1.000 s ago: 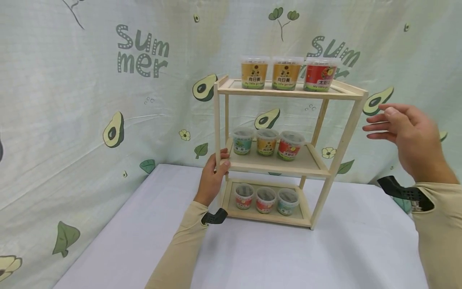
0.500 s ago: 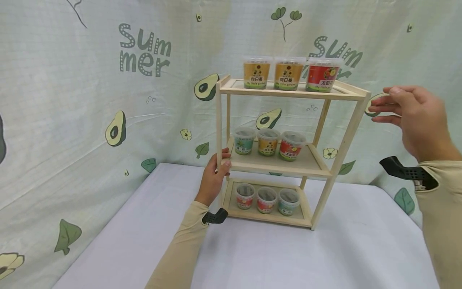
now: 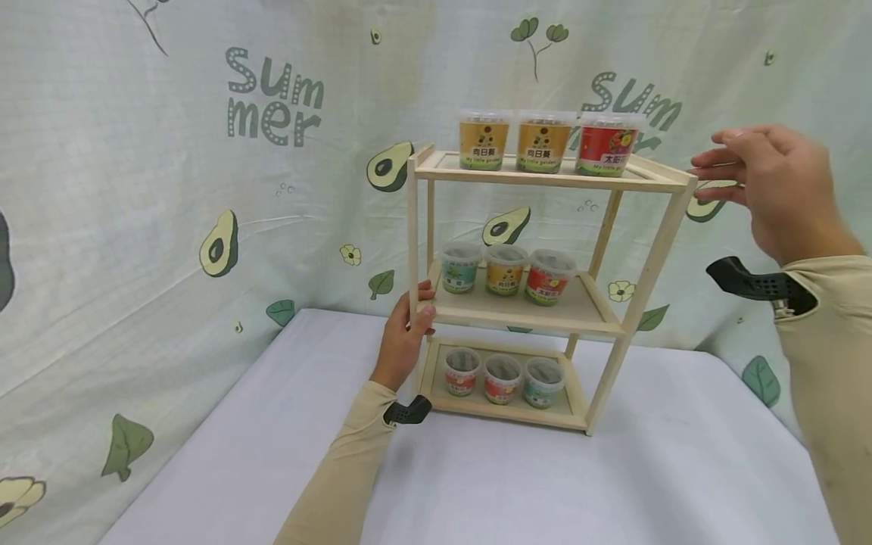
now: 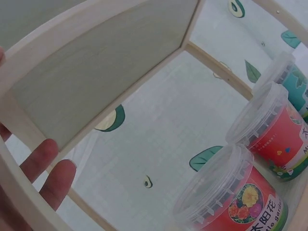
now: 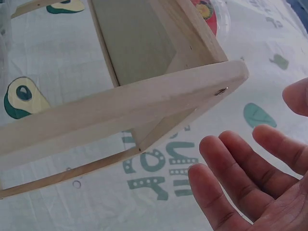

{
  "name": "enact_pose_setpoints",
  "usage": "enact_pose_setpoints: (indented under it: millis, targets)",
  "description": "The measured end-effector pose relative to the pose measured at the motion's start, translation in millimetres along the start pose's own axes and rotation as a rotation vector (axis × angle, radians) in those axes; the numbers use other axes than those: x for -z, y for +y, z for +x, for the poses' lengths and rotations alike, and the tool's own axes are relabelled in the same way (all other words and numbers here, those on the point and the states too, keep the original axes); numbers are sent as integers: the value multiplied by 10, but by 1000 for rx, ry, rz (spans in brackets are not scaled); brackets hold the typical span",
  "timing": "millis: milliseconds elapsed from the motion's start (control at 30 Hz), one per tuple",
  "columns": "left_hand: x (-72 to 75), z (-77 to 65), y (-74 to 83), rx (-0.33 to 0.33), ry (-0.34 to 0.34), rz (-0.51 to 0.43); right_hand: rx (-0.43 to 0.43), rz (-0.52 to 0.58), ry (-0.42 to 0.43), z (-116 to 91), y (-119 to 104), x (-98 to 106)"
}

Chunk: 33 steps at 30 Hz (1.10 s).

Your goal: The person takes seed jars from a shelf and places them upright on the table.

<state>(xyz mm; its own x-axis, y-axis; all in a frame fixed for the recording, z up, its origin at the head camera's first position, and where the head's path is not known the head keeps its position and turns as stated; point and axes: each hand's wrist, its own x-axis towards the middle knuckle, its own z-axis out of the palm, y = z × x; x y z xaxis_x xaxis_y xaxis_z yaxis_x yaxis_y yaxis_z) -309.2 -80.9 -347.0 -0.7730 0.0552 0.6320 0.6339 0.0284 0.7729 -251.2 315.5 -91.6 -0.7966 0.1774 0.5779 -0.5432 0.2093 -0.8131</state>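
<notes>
A three-tier wooden rack stands on the table, each shelf bearing a row of small lidded plastic cups. My left hand grips its front left post at the middle shelf; in the left wrist view two fingertips show past the wood. Beside the top right corner, my right hand is raised with relaxed fingers and nothing in it. The right wrist view shows these fingers apart from the post end. On top are two yellow cups and a red cup.
The middle shelf has a teal cup, a yellow one and a red one. Two red cups and a teal cup are on the bottom shelf. A printed avocado curtain hangs behind the white table.
My right hand has risen from beside the upper right post to the height of the top shelf. My left hand keeps its grip on the post, and the cups stay in place.
</notes>
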Motion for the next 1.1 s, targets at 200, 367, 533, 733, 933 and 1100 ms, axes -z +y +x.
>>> enact_pose_setpoints:
  millis: [200,367,533,733,933,1100]
  targets:
    - [-9,11,-13,-11,12,-9,-9,-173,2,83,-115,-61]
    - [-11,9,-40,-1,6,-30,-27,-199,-31,110,-159,-121]
    - [-10,-11,15,18,-14,-63,-41,-255,-104,139,-208,-190]
    - [-9,-63,280,13,-32,-41,-29,-297,-149,151,-260,-250]
    - [8,-74,318,13,-36,-40,-49,-338,-211,208,-297,-337]
    - [23,-63,300,12,-38,-32,-54,-446,-275,252,-333,-422]
